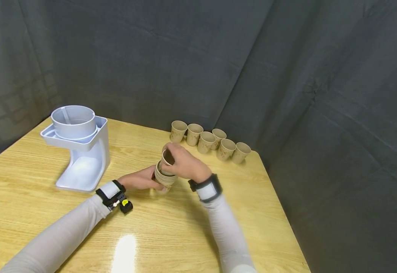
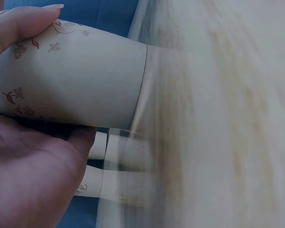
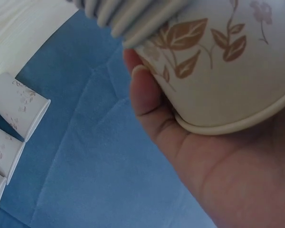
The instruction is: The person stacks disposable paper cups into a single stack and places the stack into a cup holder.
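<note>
My left hand (image 1: 138,179) grips a stack of nested paper cups (image 1: 165,181) around its side, tilted over the table. In the left wrist view, the outermost cup (image 2: 85,71) of that stack shows its flower print between thumb and fingers. With my right hand (image 1: 189,163) I hold the top paper cup (image 1: 166,169), which stands partly out of the stack. The right wrist view has this cup (image 3: 218,71) large, printed with brown leaves, its rim against my palm. Stacked rims (image 3: 147,21) show beyond it.
Several paper cups (image 1: 206,143) stand upright in a loose group at the table's back right. To the left is a pale plastic stand (image 1: 88,167) with a round open container (image 1: 74,127) on top. Dark cloth (image 1: 150,57) hangs behind the wooden table (image 1: 171,235).
</note>
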### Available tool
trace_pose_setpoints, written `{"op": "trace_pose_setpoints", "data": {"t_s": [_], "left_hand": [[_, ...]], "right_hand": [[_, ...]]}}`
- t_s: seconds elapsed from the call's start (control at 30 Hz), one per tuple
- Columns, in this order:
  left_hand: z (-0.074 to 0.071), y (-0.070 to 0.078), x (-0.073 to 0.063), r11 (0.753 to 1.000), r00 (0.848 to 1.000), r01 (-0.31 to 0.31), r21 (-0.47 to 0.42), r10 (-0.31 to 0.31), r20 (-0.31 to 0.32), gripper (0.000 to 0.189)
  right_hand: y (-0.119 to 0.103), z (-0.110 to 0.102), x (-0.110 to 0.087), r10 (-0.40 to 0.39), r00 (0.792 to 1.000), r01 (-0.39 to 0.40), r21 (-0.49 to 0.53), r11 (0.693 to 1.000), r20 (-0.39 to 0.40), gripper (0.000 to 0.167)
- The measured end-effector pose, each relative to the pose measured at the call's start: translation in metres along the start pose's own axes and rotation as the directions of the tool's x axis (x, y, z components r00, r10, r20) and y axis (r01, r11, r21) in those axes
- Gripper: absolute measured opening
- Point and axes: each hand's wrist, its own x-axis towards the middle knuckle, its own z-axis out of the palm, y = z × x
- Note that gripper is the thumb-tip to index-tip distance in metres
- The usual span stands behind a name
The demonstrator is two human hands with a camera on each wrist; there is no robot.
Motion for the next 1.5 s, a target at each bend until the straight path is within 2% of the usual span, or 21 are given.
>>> {"op": "trace_pose_setpoints", "data": {"t_s": [0.3,0.4,0.57,0.73,1.0,1.13,1.27,1.4,1.5], "left_hand": [[-0.002,0.0,-0.001,1.0,0.999,-0.011,0.005,0.011,0.035,0.047],[-0.002,0.001,-0.001,1.0,1.0,-0.004,0.021,0.004,0.018,0.051],[-0.003,0.002,-0.003,0.998,0.999,0.04,0.048,-0.038,-0.025,0.067],[-0.006,0.002,-0.003,0.999,0.999,0.032,0.042,-0.031,-0.018,0.078],[-0.011,0.004,-0.008,0.999,1.0,0.013,0.048,-0.012,-0.021,0.07],[-0.01,0.004,-0.008,0.998,0.999,0.024,0.065,-0.022,-0.025,0.067],[-0.005,0.003,-0.006,0.998,0.999,0.048,0.047,-0.046,-0.028,0.071],[-0.001,0.001,-0.003,0.999,0.998,0.043,0.024,-0.042,-0.037,0.076],[0.001,0.0,-0.002,1.0,0.999,0.025,0.01,-0.025,-0.043,0.076]], "right_hand": [[-0.005,0.009,0.006,0.011,0.999,-0.007,-0.071,0.997,0.051,0.037],[-0.006,0.011,0.006,0.022,0.998,-0.018,-0.066,0.998,0.063,0.039],[-0.005,0.017,0.007,0.066,0.988,-0.061,-0.045,0.997,0.137,0.046],[-0.006,0.021,0.009,0.122,0.974,-0.113,-0.059,0.992,0.189,0.05],[-0.009,0.023,0.015,0.121,0.972,-0.116,-0.035,0.993,0.2,0.052],[-0.001,0.019,0.016,0.086,0.968,-0.091,0.011,0.996,0.235,0.048],[0.018,0.012,0.019,0.048,0.964,-0.09,0.152,0.984,0.261,0.042],[0.047,0.012,0.028,0.035,0.981,-0.097,0.331,0.939,0.189,0.044],[0.067,0.017,0.039,0.037,0.995,-0.069,0.372,0.925,0.094,0.04]]}}
